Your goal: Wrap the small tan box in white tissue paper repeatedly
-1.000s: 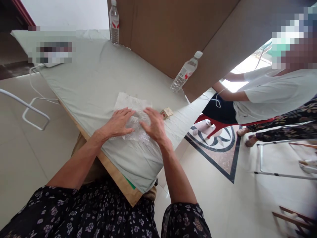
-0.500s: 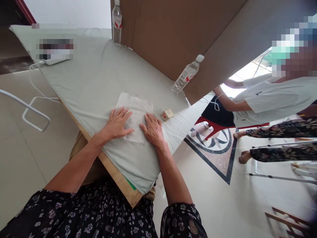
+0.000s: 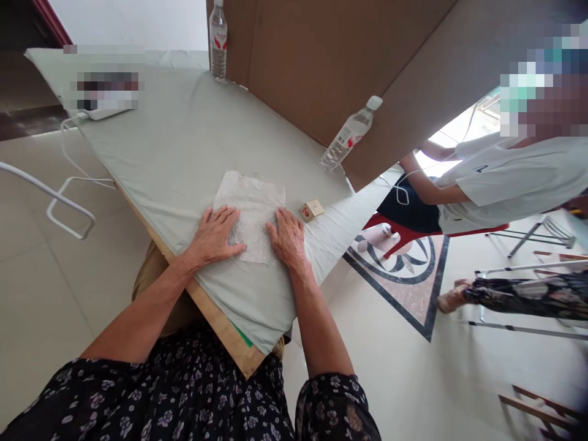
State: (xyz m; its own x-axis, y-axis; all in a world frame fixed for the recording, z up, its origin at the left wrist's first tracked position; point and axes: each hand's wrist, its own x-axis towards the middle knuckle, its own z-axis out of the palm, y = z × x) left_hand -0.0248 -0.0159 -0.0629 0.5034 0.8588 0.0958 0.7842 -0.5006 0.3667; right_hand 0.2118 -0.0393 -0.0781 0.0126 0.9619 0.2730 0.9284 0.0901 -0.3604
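Note:
A whitish, see-through sheet that looks like bubble wrap (image 3: 252, 205) lies flat on the cloth-covered table (image 3: 169, 141). My left hand (image 3: 217, 236) rests flat along its left side, fingers spread and thumb pointing inward. On the sheet's right edge lies my right hand (image 3: 287, 237), palm down, with the fingers stretched forward. Neither hand grips anything. Just beyond my right fingertips is a small cream-coloured box (image 3: 312, 210) with a red mark, apart from the sheet.
Behind the sheet stands a large brown cardboard panel (image 3: 316, 67). Water bottles stand against it, one near (image 3: 351, 135) and one far (image 3: 218, 43). A white device (image 3: 108, 112) with a cable lies at the far left. To the right sits a person in a white shirt (image 3: 500, 174).
Both hands have slid slightly apart, uncovering more of the sheet's middle. The box and bottles keep their places on the table. At the right, someone's patterned trouser leg has shifted.

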